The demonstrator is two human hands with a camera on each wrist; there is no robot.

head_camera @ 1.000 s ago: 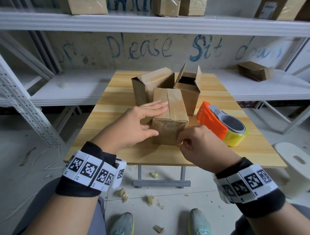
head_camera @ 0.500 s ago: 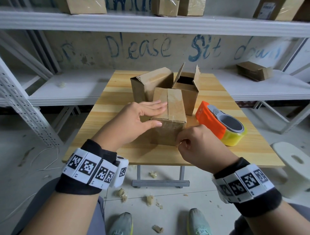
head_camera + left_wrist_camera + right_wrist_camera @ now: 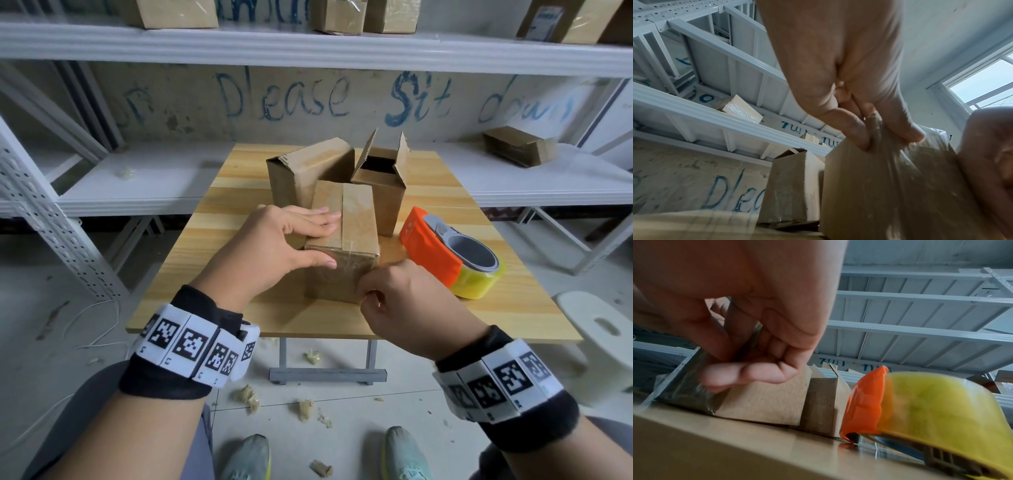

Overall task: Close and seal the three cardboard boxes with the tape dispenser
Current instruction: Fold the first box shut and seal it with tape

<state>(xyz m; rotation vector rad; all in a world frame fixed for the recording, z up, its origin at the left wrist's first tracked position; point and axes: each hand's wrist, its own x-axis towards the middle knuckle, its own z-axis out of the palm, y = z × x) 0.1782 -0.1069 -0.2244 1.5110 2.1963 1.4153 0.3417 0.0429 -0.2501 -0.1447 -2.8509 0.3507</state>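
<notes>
Left hand point(image 3: 274, 246) flat, steadying near box point(image 3: 356, 219); right hand point(image 3: 397, 301) pinching tape end point(image 3: 684, 391) at 6 o'clock face. Risk: wrinkled tape, weak seal.

Beyond our wooden table point(image 3: 239, 178) we see white metal shelving point(image 3: 308, 44) carrying several taped cartons point(image 3: 171, 13), with one small carton point(image 3: 519, 145) lying on the lower shelf. Blue lettering point(image 3: 284, 94) marks the wall. A white stool point(image 3: 599, 339) stands at right; crumpled tape scraps point(image 3: 246, 395) litter the floor.
</notes>
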